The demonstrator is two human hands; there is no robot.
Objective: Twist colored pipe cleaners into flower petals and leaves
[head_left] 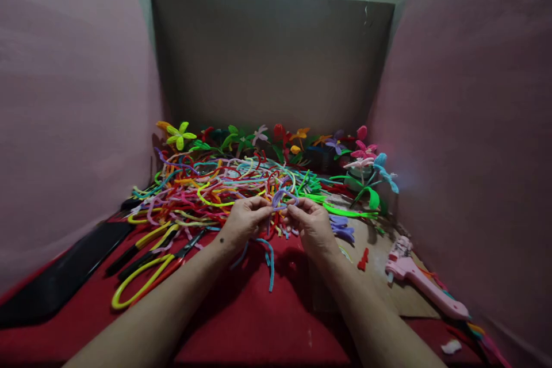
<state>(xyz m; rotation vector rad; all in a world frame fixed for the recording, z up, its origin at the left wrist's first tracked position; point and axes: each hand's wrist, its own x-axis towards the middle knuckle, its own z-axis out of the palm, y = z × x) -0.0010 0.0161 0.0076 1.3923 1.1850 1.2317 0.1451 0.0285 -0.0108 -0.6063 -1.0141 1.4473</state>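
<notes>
A purple pipe cleaner (279, 198), bent into loops, is held up between my two hands over the red tabletop. My left hand (246, 219) pinches its left end between thumb and fingers. On the other side my right hand (311, 224) grips it with closed fingertips. Below the hands a light-blue pipe cleaner (271, 264) lies bent on the red cloth. Right beside my right hand are several purple folded pipe-cleaner pieces (342, 229). A big tangle of colourful pipe cleaners (215, 187) spreads behind the hands.
Yellow-handled scissors (142, 282) and pliers (142, 248) lie left, near a black flat object (64, 276). To the right, a pink glue gun (425, 284) rests by cardboard (375, 287) with a small red piece (363, 259). Pipe-cleaner flowers (181, 135) line the back. Walls stand on both sides.
</notes>
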